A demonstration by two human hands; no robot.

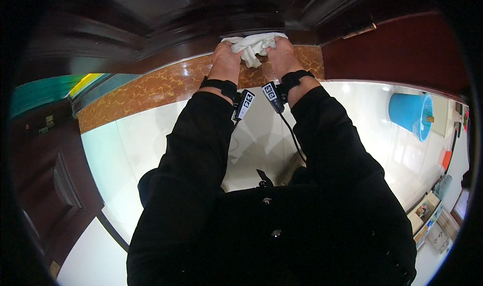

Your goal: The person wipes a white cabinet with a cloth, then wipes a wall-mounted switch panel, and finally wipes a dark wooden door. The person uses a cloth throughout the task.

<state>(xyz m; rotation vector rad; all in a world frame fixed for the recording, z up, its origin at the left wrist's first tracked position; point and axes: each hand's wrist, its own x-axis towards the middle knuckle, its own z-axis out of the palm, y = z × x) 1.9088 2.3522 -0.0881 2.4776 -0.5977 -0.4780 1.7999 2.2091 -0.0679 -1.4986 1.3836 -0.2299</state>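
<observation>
Both my arms reach forward to a white cloth [255, 45] at the foot of a dark brown panelled door [136, 24]. The bunched cloth lies against the door's lower edge, over a brown marbled threshold strip [166, 82]; one corner hangs down between my hands. My left hand [226, 53] grips the cloth's left end. Its right end is in my right hand [283, 49]. The fingertips of both hands are partly hidden by the cloth. A black strap with a small patterned device sits on each wrist.
A blue bucket [410, 114] stands on the pale tiled floor [367, 107] at the right. Another dark door leaf [50, 170] stands at the left, and a reddish-brown panel [397, 54] at the right has a metal hinge. An open box [425, 213] holds small items at the lower right.
</observation>
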